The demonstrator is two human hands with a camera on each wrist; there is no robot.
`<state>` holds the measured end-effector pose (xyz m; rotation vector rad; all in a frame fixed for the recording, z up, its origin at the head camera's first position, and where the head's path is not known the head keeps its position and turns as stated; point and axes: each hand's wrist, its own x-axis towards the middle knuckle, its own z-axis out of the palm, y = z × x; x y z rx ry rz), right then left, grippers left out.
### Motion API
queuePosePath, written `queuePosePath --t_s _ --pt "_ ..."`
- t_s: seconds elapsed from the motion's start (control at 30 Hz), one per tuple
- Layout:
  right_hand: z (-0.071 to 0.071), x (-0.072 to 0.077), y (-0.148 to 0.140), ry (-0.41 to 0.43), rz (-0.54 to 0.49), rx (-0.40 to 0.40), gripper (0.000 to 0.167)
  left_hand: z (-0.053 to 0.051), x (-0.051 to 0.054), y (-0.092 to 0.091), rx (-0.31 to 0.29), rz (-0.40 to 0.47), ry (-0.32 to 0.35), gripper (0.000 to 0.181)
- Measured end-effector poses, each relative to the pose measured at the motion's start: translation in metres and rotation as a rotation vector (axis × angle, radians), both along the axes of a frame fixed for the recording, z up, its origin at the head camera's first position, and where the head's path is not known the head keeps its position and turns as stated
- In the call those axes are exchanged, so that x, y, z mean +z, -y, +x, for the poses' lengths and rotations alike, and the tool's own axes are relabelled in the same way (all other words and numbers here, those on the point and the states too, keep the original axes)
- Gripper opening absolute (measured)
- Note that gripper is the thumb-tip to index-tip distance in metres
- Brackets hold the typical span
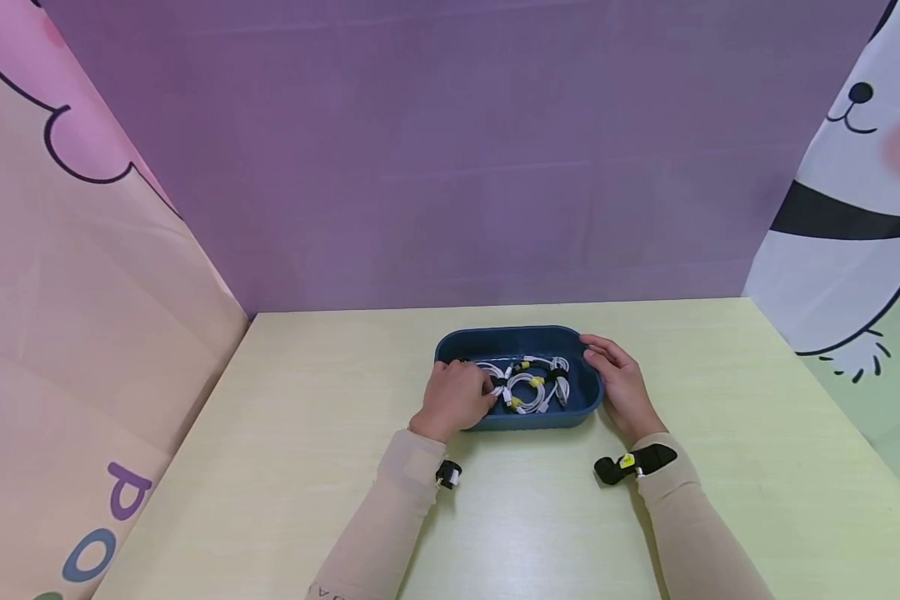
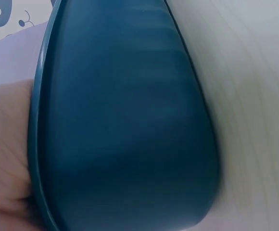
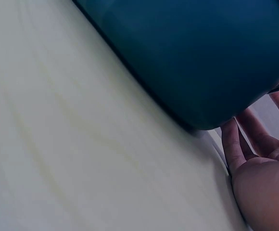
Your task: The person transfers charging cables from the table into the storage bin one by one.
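Observation:
A dark blue oblong bin (image 1: 536, 422) stands on the table, with several bundled white cables (image 1: 527, 393) inside. Black and yellow ties wrap the coils. At the bin's left end my left hand (image 1: 456, 398) reaches over the near rim, its fingertips down inside beside the leftmost coil. Those fingertips are hidden, so I cannot tell whether they pinch a cable. My right hand (image 1: 621, 383) rests against the bin's right end, fingers fairly straight along the rim. In the right wrist view, fingers (image 3: 232, 144) touch the bin's outer wall (image 3: 192, 62). The left wrist view mostly shows the bin's side (image 2: 125, 110).
The pale wooden table (image 1: 285, 467) extends around the bin. Behind it rises a purple backdrop (image 1: 450, 167). Printed cloth panels (image 1: 855, 275) flank the table at both sides. A black wrist camera (image 1: 637, 463) is strapped on the right sleeve.

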<state>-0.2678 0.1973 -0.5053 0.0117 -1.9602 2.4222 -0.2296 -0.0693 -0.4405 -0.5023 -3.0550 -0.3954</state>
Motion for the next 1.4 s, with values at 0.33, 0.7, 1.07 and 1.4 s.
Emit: queuePosePath --t_s 0.33,0.7,1.07,1.4 --pt "-0.002 -0.002 0.005 -0.009 -0.007 0.000 0.043 -0.003 -0.004 0.008 -0.033 0.075 -0.052 0.015" --pt "-0.003 -0.004 0.008 0.000 0.012 0.006 0.045 -0.006 -0.002 0.019 -0.076 0.190 -0.118 0.014" --pt "-0.002 -0.002 0.007 -0.006 0.019 0.008 0.046 -0.016 0.008 0.047 0.047 0.358 -0.266 0.010" --pt "-0.002 -0.004 0.006 -0.015 0.017 0.012 0.045 -0.029 -0.008 0.074 0.223 0.459 -0.275 0.025"
